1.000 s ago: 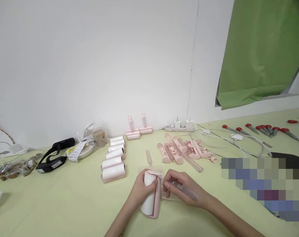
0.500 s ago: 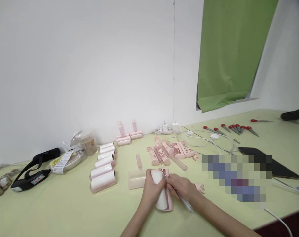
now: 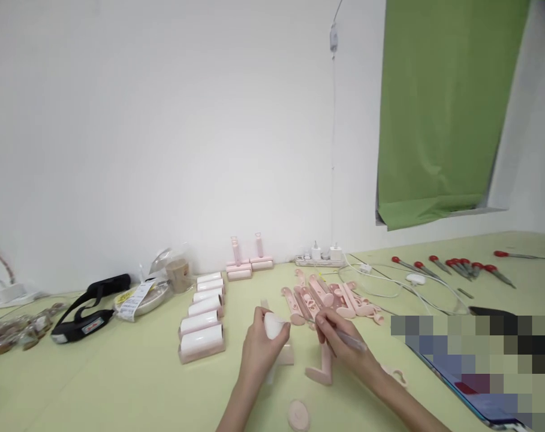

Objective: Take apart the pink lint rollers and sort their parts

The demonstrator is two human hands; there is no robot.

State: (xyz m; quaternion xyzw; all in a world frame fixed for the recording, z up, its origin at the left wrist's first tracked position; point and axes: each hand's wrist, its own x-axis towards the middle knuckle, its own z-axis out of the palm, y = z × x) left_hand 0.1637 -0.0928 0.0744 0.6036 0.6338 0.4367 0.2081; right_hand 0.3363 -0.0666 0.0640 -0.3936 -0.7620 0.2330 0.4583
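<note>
My left hand (image 3: 259, 350) is closed round a white lint-roller roll (image 3: 273, 324), held just above the table. My right hand (image 3: 340, 344) pinches a thin clear-handled screwdriver (image 3: 349, 341) with its tip toward the roll. A pink L-shaped roller frame piece (image 3: 322, 368) lies on the table under my right hand. A round pink end cap (image 3: 298, 414) lies near the front edge, and a translucent cover (image 3: 285, 353) sits beside my left hand.
A row of white rolls in pink holders (image 3: 202, 342) stands at the left. Loose pink handle parts (image 3: 325, 295) lie behind my hands. A power strip (image 3: 319, 260) with cables, red-handled screwdrivers (image 3: 452, 264), a black strap (image 3: 89, 305) and a tablet (image 3: 470, 384) are also on the table.
The roll has come out of its pink frame. The frame and an end cap now lie on the table. The camera has tilted and shifted.
</note>
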